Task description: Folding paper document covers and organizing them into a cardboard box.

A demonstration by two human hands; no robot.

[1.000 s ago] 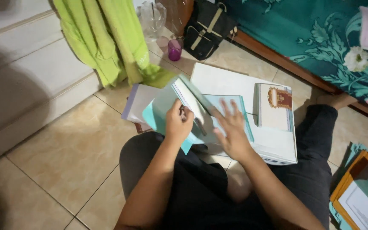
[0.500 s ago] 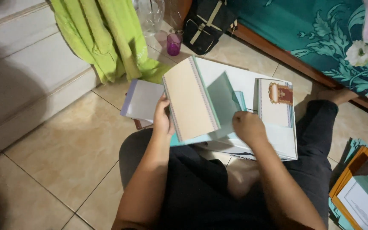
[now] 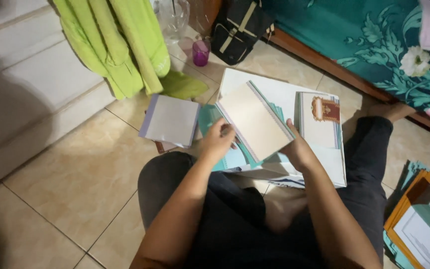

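I sit on a tiled floor with a flat white box (image 3: 274,92) in front of my knees. Both hands hold a stack of cream cards with teal edges (image 3: 255,119), tilted above the box. My left hand (image 3: 217,142) grips the stack's near left corner. My right hand (image 3: 297,149) grips its near right edge. More teal cards (image 3: 207,117) lie under the stack on the box. A white card with a brown ornate print (image 3: 319,117) rests on the box to the right.
A pale lilac-edged stack of sheets (image 3: 170,119) lies on the floor to the left. Green cloth (image 3: 120,45) hangs at the back, beside a purple cup (image 3: 201,51) and a black bag (image 3: 237,27). A teal floral bedspread (image 3: 374,45) is at right; orange folders (image 3: 419,219) lie near my right knee.
The stack of cards has been lifted from among the teal sheets, and is now held by both hands, turned flatter and lowered towards the box.
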